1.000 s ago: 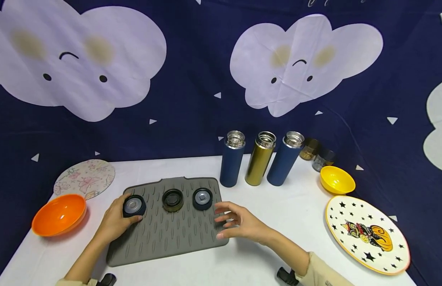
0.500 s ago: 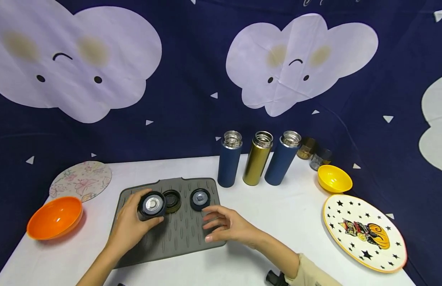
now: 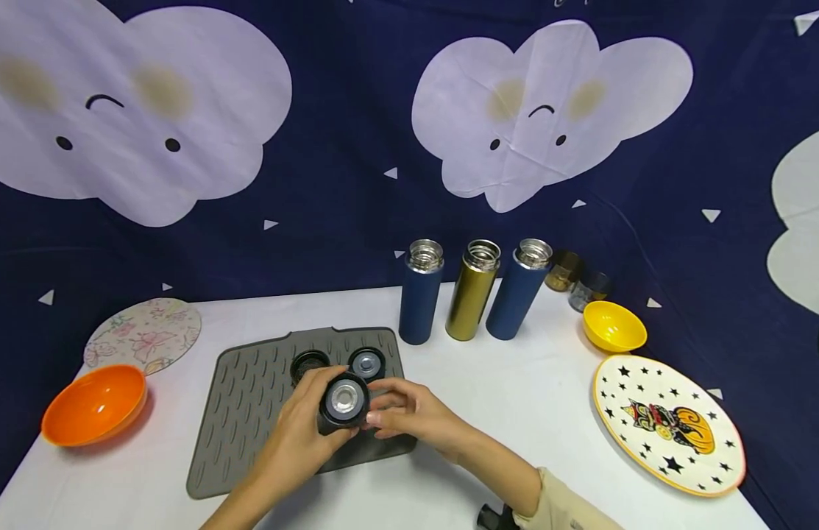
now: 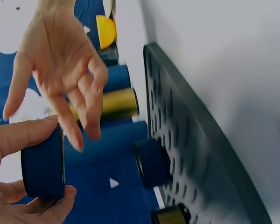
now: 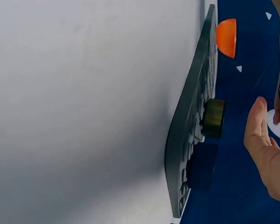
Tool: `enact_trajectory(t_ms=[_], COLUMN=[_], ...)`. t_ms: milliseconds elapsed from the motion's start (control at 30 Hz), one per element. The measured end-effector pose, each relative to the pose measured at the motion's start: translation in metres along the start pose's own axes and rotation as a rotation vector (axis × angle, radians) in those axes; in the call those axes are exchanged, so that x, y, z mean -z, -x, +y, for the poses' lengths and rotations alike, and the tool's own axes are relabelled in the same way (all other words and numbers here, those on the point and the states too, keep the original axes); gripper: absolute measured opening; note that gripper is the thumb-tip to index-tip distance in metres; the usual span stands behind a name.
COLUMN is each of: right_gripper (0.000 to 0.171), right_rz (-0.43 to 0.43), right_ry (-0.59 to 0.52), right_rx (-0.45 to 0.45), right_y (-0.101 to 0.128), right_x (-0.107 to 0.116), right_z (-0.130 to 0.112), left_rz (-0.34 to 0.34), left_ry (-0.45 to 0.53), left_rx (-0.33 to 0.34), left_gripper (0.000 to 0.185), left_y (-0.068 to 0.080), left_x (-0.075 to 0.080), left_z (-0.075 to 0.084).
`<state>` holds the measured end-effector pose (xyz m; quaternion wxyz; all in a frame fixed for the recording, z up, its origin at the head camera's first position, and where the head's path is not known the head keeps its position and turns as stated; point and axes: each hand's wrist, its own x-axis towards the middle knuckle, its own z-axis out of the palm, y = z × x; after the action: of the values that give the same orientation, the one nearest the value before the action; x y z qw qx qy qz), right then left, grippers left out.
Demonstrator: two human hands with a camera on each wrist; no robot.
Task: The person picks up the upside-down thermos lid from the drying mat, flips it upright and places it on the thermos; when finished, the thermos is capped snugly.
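My left hand (image 3: 296,427) grips a dark blue bottle lid (image 3: 344,401) by its sides, its hollow underside turned up to the head view. In the left wrist view, thumb and fingers pinch this lid (image 4: 43,163) at opposite edges. My right hand (image 3: 416,416) hovers just right of the lid, fingers loosely bent. From the left wrist, the right hand (image 4: 65,65) shows its palm with nothing in it. Below, on the grey ridged mat (image 3: 233,412), lie a gold lid (image 3: 308,361), partly covered by my left hand, and another blue lid (image 3: 367,364).
Behind the mat stand two blue bottles (image 3: 420,302) and a gold bottle (image 3: 472,298), all uncapped. Two small jars (image 3: 586,291), a yellow bowl (image 3: 614,327) and a star-patterned plate (image 3: 647,464) are at right. An orange bowl (image 3: 94,405) and a floral round mat (image 3: 147,331) lie left.
My left hand has lifted the blue lid off the mat's left side and carried it right, in front of the other lids. My right hand has shifted slightly left, and the two hands now nearly meet.
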<state>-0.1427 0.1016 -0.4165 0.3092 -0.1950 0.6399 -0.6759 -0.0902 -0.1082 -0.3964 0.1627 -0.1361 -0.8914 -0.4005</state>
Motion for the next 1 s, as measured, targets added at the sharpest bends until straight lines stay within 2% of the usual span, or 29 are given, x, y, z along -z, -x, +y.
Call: enact_trajectory(t_ms=[200, 400, 733, 867, 1000], right_gripper=[0.051, 0.050, 0.047, 0.047, 0.045], right_rz=[0.011, 0.026, 0.052, 0.074, 0.139], right_ry=[-0.093, -0.150, -0.146, -0.140, -0.075], right_rx=[-0.002, -0.014, -0.016, -0.008, 0.038], right_y=[-0.001, 0.000, 0.004, 0.007, 0.011], right_x=[-0.005, -0.010, -0.013, -0.012, -0.013], right_z=[0.000, 0.001, 0.004, 0.004, 0.003], left_rz=[-0.012, -0.011, -0.016, -0.072, -0.173], left_ry=[-0.001, -0.029, -0.041, 0.005, 0.126], left_rx=[-0.069, -0.127, -0.142, -0.100, 0.029], left_gripper=[0.082, 0.080, 0.080, 0.085, 0.090], left_y=[0.003, 0.006, 0.010, 0.010, 0.008], left_x=[-0.015, -0.022, -0.026, -0.025, -0.019], left_z=[0.008, 0.012, 0.016, 0.016, 0.016])
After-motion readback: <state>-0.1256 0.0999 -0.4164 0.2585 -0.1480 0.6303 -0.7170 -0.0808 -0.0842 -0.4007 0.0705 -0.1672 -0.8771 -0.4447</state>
